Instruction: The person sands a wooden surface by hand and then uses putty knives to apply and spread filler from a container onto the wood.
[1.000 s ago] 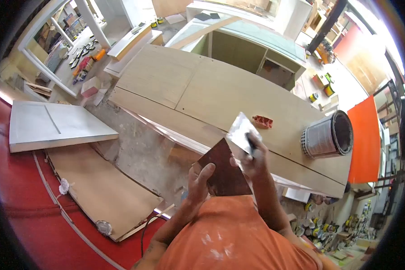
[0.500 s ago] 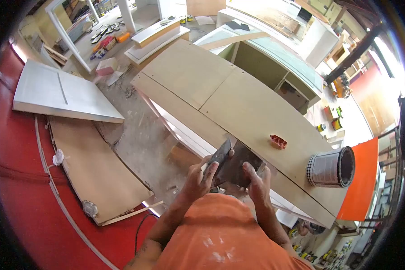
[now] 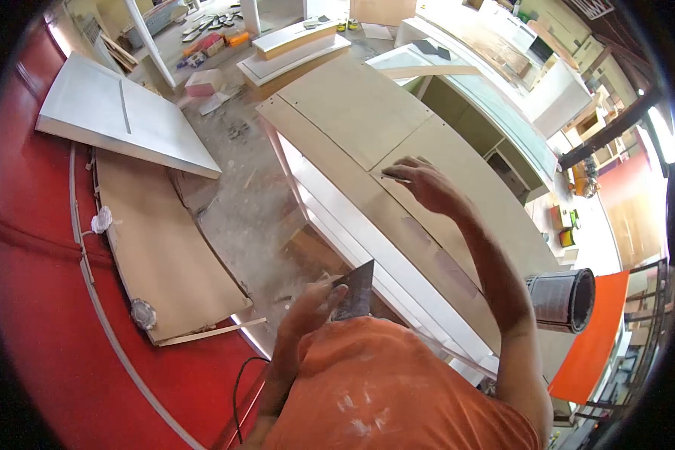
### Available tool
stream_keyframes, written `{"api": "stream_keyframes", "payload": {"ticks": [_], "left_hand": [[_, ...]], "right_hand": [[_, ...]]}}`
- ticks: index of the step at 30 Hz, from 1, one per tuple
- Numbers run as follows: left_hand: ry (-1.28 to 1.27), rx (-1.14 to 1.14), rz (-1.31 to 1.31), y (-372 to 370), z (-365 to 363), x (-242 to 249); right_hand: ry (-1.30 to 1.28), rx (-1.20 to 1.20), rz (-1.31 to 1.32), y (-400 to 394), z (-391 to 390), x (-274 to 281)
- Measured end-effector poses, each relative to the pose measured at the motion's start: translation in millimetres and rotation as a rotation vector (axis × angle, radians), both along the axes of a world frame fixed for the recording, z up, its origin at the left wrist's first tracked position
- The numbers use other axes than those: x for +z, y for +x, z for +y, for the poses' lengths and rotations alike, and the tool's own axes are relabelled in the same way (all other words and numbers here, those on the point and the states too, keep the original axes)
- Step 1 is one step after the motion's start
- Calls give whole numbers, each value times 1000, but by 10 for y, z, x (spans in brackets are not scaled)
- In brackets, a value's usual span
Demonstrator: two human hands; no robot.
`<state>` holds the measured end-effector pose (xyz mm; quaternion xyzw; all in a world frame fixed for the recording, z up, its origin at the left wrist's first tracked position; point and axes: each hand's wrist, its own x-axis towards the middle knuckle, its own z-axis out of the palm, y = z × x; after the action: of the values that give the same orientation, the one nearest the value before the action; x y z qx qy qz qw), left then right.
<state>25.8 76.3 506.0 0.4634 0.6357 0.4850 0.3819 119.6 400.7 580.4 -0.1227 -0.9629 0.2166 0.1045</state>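
Observation:
My left hand, low in front of the orange shirt, is closed on a dark, flat putty scraper with its corner pointing up. My right hand reaches out over the beige panel, fingers curled on a second thin scraper, seen nearly edge-on by the corner where the panel seams meet. Two brownish filler patches lie along the long seam, nearer to me. The right forearm covers part of the panel, and the red lump seen there earlier is hidden.
A grey can stands at the panel's right end, beside an orange board. On the left, a white panel rests above a brown sheet against red. Behind is an open green cabinet. Debris litters the floor.
My hands have parted. The right one has moved up and forward over the panel, while the left has drawn lower and left with its scraper. The view has shifted, and filler patches now show.

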Motion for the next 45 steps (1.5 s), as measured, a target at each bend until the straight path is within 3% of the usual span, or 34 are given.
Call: {"api": "stream_keyframes", "payload": {"ticks": [3,6,9,12,13,15,19,21,24,27,31,34,38,42,45], "left_hand": [[-39,70,-25,-50,-145,-78],[-113,146,-126,-97,-256,31],[-114,254,81,-105,-377,-254],[-94,316,-13,-68,-452,-387],[-97,319,-12,-50,-467,-404],[-223,317,-39,-29,-478,-418],[-178,356,-35,48,-460,-441],[-259,259,-169,19,-434,-277],[-171,349,-111,81,-405,-201],[-101,343,-70,66,-430,-490],[-77,366,-31,77,-417,-443],[-189,296,-141,37,-435,-417],[-134,350,-225,113,-405,-336],[-81,326,-196,76,-375,-390],[-224,309,-300,39,-376,-305]], "right_hand": [[209,31,-215,-177,137,-107],[293,50,-197,-257,225,-292],[360,77,-124,-198,249,-554],[416,75,-94,-102,214,-609],[413,78,-93,-111,240,-586],[395,85,-331,-193,256,-339],[367,50,-152,-289,231,-310],[392,49,-166,-218,227,-573],[408,63,-165,-176,282,-616],[366,122,-443,-259,397,-243],[377,55,-249,-310,421,-271],[415,35,-119,-188,439,-791],[440,102,-270,-61,534,-660],[419,151,-381,-194,621,-133],[400,120,-178,-258,657,-377]]}}
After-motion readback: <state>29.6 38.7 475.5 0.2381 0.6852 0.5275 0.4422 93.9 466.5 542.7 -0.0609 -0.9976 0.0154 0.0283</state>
